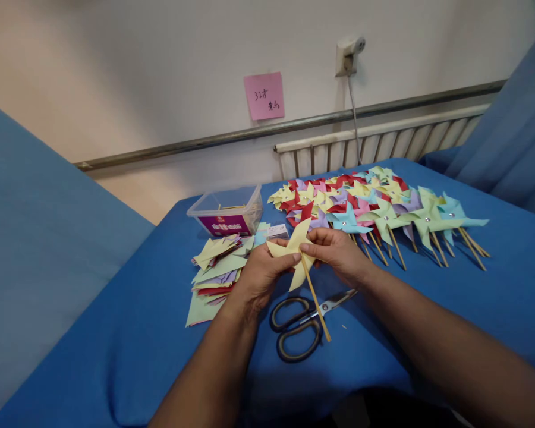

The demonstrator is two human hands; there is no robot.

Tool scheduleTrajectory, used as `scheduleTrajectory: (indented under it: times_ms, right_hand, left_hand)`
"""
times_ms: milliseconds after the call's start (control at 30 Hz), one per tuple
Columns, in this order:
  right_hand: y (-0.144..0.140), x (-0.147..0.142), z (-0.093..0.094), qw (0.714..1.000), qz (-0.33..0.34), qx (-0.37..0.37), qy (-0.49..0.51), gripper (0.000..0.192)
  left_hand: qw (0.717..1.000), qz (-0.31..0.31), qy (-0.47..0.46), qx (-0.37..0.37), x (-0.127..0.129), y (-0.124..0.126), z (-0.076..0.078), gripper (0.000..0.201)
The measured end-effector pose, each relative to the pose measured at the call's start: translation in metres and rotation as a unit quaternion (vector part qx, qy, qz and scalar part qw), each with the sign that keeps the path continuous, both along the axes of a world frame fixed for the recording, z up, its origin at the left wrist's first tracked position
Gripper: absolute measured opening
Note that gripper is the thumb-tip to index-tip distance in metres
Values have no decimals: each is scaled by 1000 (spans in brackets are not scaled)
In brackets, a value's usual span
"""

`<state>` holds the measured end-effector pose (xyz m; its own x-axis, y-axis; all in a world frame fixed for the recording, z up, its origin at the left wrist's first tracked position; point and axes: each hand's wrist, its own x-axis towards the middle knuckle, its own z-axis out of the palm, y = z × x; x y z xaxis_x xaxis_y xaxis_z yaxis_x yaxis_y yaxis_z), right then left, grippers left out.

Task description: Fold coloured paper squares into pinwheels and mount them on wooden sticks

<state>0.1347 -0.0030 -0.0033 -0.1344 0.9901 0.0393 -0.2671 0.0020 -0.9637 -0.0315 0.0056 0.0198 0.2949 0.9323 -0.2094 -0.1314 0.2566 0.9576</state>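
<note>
A pale yellow paper pinwheel [299,236] on a thin wooden stick [315,297] is held up between both hands. My left hand [267,264] pinches its lower left side, the thumb near the centre. On the other side, my right hand [334,252] grips it with the thumb at the middle, where the stick meets the paper. Both thumbs cover the centre in part, and the fingers behind the blades are hidden. Black-handled scissors [324,308] lie on the blue cloth below the hands, with the stick passing in front of them.
Left of the hands is a stack of coloured paper [218,276]. Behind it stands a clear plastic box [249,208] with sticks inside, beside a small box [277,231]. Many finished pinwheels [386,219] cover the back right of the blue-covered table [151,333]. A radiator [383,139] lines the wall.
</note>
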Motion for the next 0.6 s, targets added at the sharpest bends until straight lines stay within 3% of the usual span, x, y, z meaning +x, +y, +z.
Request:
scheduleTrajectory:
  times_ms: [233, 600]
  right_hand:
    - [-1, 0, 1, 999, 26, -19, 10, 36]
    - [-3, -4, 0, 999, -8, 2, 34, 34]
  left_hand:
    - [1000, 4, 21, 20, 0, -1, 2, 44]
    - [1000, 22, 6, 18, 1, -2, 0, 51]
